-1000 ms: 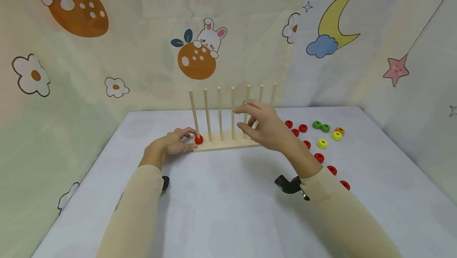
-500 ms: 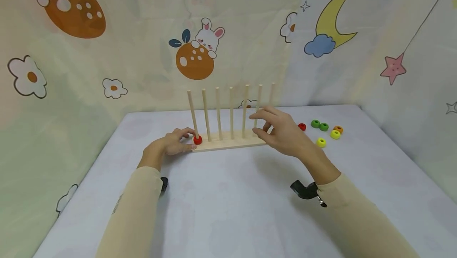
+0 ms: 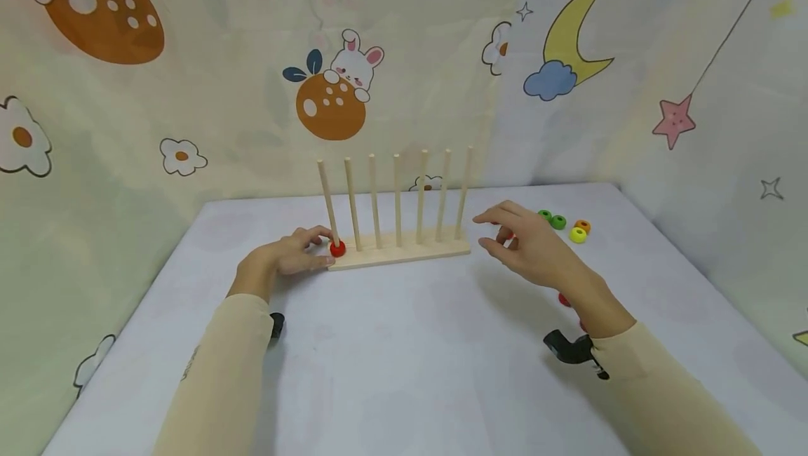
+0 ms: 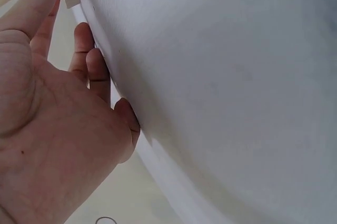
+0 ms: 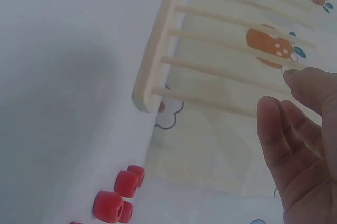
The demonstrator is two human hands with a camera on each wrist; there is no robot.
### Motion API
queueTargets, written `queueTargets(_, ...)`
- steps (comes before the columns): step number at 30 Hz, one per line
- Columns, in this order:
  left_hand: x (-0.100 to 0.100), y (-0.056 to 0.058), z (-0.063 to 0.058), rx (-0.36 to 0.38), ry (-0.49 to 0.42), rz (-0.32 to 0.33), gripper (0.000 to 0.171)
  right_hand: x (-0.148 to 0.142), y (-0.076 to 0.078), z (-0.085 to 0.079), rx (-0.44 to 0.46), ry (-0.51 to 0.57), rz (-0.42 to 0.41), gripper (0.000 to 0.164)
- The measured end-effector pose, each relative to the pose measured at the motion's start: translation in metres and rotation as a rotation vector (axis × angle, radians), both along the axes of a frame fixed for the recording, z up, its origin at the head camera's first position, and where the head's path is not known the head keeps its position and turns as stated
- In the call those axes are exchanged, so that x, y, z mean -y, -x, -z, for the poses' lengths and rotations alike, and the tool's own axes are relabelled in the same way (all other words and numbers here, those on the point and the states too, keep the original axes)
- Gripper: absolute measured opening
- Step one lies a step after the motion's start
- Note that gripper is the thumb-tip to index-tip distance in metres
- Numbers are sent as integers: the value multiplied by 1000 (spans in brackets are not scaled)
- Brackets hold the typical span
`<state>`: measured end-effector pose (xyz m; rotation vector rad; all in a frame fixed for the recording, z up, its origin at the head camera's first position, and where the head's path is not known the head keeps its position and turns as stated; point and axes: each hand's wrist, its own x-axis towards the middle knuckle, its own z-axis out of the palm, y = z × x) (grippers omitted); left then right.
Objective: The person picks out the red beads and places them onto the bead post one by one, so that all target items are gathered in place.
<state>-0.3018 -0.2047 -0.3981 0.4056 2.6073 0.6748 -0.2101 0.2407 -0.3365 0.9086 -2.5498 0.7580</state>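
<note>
A wooden peg rack (image 3: 404, 252) with a row of upright pegs stands toward the back of the table. A red bead (image 3: 337, 249) sits at the foot of its leftmost peg. My left hand (image 3: 287, 252) holds the rack's left end between thumb and index finger; in the left wrist view the other fingers are loosely bent beside the table surface. My right hand (image 3: 533, 242) is in the air just right of the rack, thumb and fingers apart with nothing between them. In the right wrist view several red beads (image 5: 108, 206) lie beyond the rack's right end.
Right of my right hand lie green beads (image 3: 558, 222), an orange bead (image 3: 583, 225) and a yellow bead (image 3: 577, 236). Another red bead (image 3: 564, 299) shows beside the right forearm, which hides part of the table. A patterned cloth (image 3: 429, 77) hangs behind the table.
My right hand has moved right, from in front of the middle pegs to past the rack's right end. My left hand stays at the left end. The head view has turned slightly right.
</note>
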Motion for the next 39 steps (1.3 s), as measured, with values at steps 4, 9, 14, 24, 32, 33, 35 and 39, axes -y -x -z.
queueTargets(4, -2, -4, -5, 10, -28, 5, 53, -10, -6, 3, 18, -18, -12, 34)
queueTargets(9, -4, -6, -5, 10, -16, 4, 52, -21, -12, 6, -13, -57, -7, 34)
queueTargets(14, -2, -6, -4, 16, -16, -8, 51, -32, -17, 4, -12, -75, -4, 35)
queueTargets(24, -4, -6, -6, 24, -21, -24, 51, -43, -27, 1, 51, -160, 66, 40)
queueTargets(32, -2, -7, -6, -1, -8, -11, 51, -54, -33, 20, 86, -159, 60, 46)
queueTargets(33, -1, -7, -6, -7, -15, -2, 50, -55, -34, 22, 90, -157, 59, 47)
queueTargets(35, -1, -7, -5, -13, -22, 15, 49, -59, -37, 24, 102, -151, 59, 49)
queueTargets(39, -1, -8, -4, -10, -8, 6, 50, -66, -43, 26, 142, -178, 77, 50)
